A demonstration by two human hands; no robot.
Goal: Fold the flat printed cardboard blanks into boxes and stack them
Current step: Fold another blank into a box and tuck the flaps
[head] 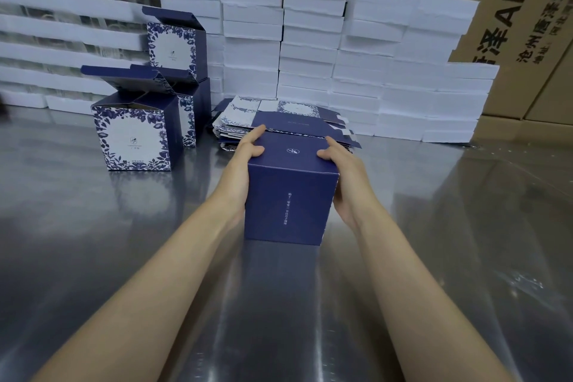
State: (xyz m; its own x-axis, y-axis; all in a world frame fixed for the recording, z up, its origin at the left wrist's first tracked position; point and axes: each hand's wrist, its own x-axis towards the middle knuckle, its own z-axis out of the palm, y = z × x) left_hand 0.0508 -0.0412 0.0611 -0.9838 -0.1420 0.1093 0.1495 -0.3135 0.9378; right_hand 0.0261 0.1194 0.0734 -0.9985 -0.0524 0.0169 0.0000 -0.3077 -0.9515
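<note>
Left hand (pixel 245 161) and right hand (pixel 344 177) gripped a formed box (pixel 291 195); three open-topped boxes (pixel 136 133) stood stacked at ten o'clock, unfolded blanks (pixel 279 119) at twelve.

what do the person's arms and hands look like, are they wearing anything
Nothing worn shows. There are no sleeves as far up the arms as the frame reaches, and the left hand and right hand have no gloves, rings, watch or bracelet.

Count recorded: one closed box (pixel 288 195), three open-lidded boxes (pixel 136 136) (pixel 173 46) (pixel 201 108), four folded in all; one pile of flat blanks (pixel 279 121).
</note>
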